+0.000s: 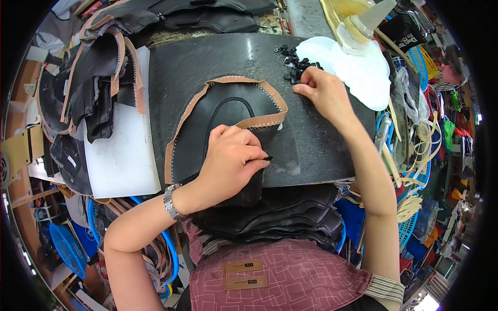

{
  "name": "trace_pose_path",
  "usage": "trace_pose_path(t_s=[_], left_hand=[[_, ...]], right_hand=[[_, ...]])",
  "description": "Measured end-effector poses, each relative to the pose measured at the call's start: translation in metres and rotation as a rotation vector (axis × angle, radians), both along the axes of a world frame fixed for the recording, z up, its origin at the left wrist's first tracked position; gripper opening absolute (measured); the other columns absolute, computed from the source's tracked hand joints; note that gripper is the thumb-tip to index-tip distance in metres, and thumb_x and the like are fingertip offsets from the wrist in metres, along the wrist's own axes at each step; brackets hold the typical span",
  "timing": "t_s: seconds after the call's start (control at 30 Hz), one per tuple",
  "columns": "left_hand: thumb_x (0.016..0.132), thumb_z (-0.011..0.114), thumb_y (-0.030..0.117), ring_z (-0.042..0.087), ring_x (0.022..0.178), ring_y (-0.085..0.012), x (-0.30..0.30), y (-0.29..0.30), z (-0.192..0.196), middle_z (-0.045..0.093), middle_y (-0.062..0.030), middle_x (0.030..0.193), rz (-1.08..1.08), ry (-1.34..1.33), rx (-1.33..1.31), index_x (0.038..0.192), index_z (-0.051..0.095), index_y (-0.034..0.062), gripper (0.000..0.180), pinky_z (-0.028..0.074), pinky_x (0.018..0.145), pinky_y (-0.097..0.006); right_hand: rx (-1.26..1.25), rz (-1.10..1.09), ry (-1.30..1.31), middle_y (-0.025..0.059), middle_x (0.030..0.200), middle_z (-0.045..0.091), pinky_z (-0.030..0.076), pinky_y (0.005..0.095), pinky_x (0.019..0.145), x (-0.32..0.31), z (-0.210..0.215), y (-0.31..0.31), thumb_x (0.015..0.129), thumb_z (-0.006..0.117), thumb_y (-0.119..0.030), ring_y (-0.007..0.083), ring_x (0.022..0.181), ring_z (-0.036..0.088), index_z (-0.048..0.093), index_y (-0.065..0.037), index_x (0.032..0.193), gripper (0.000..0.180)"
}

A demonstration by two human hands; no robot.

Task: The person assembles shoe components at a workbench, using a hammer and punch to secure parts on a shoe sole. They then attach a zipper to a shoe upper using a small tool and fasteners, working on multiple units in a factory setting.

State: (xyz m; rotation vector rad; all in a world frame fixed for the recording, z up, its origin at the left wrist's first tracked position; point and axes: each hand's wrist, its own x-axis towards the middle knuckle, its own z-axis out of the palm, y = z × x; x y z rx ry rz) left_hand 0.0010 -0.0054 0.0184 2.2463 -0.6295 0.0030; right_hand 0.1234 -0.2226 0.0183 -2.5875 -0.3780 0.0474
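Note:
A black leather boot upper (pixel 193 132), with a tan edge strip sewn on in zigzag stitches, lies on the dark work board (pixel 179 57). Over its near right part, my left hand (pixel 233 155) pinches a small black strip end (pixel 267 158) between thumb and forefinger. Whether that strip belongs to the upper is hidden by the hand. At the board's far right, my right hand (pixel 327 93) has thumb and forefinger closed around a small black piece at the near edge of a pile of black zipper sliders (pixel 296 63).
More black uppers with tan edges (pixel 98 62) are heaped at left, partly over a white slab (pixel 122 155). A glue bottle (pixel 363 23) with a pointed nozzle stands at far right by white dried glue (pixel 365 70). Stacked black leather pieces (pixel 270 212) lie below the board's near edge.

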Motion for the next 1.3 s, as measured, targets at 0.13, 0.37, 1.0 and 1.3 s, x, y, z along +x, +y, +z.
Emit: trace_pose_path(t_s=[0.13, 0.37, 1.0, 1.3], left_hand=[[0.073, 0.07, 0.01, 0.052, 0.085, -0.0166, 0.002, 0.002, 0.006, 0.058, 0.001, 0.08, 0.021, 0.144, -0.034, 0.077, 0.067, 0.0083, 0.005, 0.03, 0.09, -0.034], [0.073, 0.069, 0.009, 0.056, 0.086, -0.0147, 0.006, 0.004, 0.003, 0.062, 0.0023, 0.08, 0.003, 0.156, -0.087, 0.078, 0.066, 0.0079, 0.006, 0.031, 0.091, -0.033], [0.072, 0.071, 0.007, 0.056, 0.082, -0.0171, 0.002, 0.005, -0.002, 0.063, 0.0, 0.081, 0.043, 0.149, -0.142, 0.078, 0.065, 0.007, 0.008, 0.036, 0.084, -0.033], [0.073, 0.07, 0.007, 0.056, 0.082, -0.0182, 0.0, 0.003, -0.002, 0.062, -0.0012, 0.08, 0.043, 0.103, -0.129, 0.078, 0.065, 0.0067, 0.007, 0.037, 0.083, -0.033]], right_hand=[[0.064, 0.058, 0.036, 0.0121, 0.071, 0.062, 0.047, 0.0333, 0.063, -0.006, 0.012, -0.001, 0.075, 0.069, -0.022, 0.0232, 0.066, 0.061, 0.061, -0.001, 0.081, 0.023], [0.65, 0.243, 0.457, 0.0076, 0.081, 0.064, 0.047, 0.0245, 0.066, -0.099, 0.006, 0.005, 0.083, 0.061, -0.006, 0.011, 0.072, 0.059, 0.065, 0.0, 0.098, 0.016], [0.505, 0.364, 0.064, 0.0146, 0.082, 0.062, 0.049, 0.0316, 0.057, -0.112, -0.01, 0.019, 0.077, 0.064, 0.001, 0.0265, 0.068, 0.062, 0.062, 0.003, 0.096, 0.019], [0.491, 0.403, 0.064, 0.0143, 0.082, 0.061, 0.05, 0.0329, 0.059, -0.109, -0.009, 0.018, 0.077, 0.063, 0.003, 0.028, 0.071, 0.062, 0.061, 0.003, 0.095, 0.018]])
